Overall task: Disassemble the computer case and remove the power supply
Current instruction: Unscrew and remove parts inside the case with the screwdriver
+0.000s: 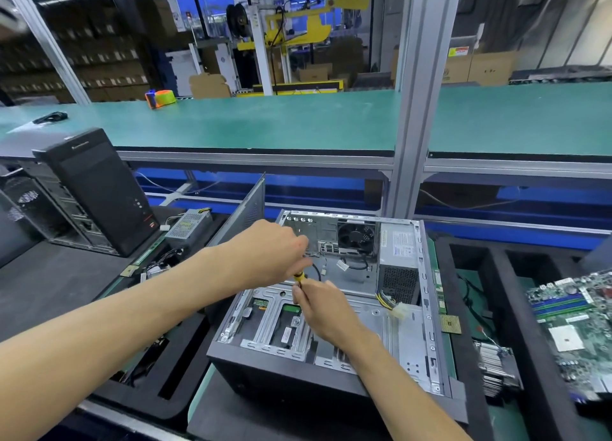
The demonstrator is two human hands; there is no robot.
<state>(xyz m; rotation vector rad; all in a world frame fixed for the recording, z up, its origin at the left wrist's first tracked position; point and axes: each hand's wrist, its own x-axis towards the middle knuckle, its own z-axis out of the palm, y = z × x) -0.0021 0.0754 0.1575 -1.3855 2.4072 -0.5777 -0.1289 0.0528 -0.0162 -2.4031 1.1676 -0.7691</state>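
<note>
Both your hands meet on a yellow-handled screwdriver (299, 277) over the open computer case (331, 308), centre frame.

Your left hand (268, 251) curls round the handle from above; your right hand (319, 308) pinches the tool just below it. The case lies on its side, panel off. The power supply (399, 258) sits in its upper-right corner, beside the rear fan (356, 235). A loose motherboard (576, 321) lies at right; a second tower (96, 188) stands upper left.
</note>
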